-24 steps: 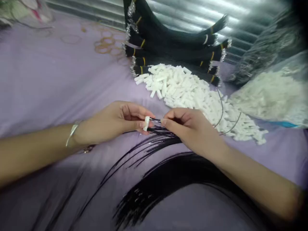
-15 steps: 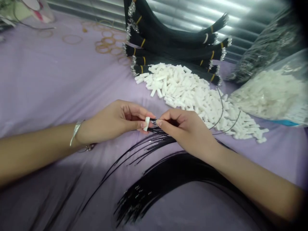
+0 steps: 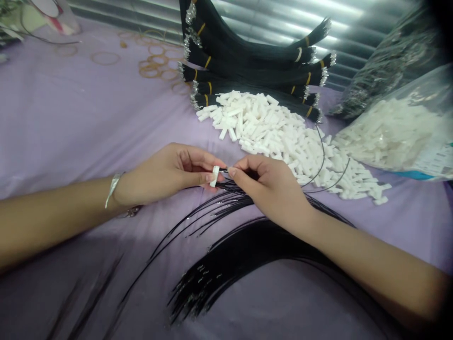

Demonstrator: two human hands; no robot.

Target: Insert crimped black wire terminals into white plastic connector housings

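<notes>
My left hand (image 3: 177, 167) pinches a small white connector housing (image 3: 214, 176) between thumb and fingers. Close against it on the right, my right hand (image 3: 264, 177) is closed on a thin black wire (image 3: 223, 170) whose end points at the housing. Whether the wire tip sits inside the housing I cannot tell. Below both hands, loose black wires (image 3: 198, 217) fan out to the left. Nearer to me lies a thick bundle of black wires (image 3: 244, 250) with shiny metal terminals at its left end.
Behind my hands spreads a heap of white connector housings (image 3: 283, 134). Beyond it are stacked black wire bundles (image 3: 247, 61) tied with yellow bands. Clear plastic bags (image 3: 399, 132) stand at the right. Rubber bands (image 3: 152, 66) lie on the purple cloth (image 3: 71, 127).
The whole view has shifted slightly. Both hands keep their grips, and the right fingertips and the wire remain close to the housing.
</notes>
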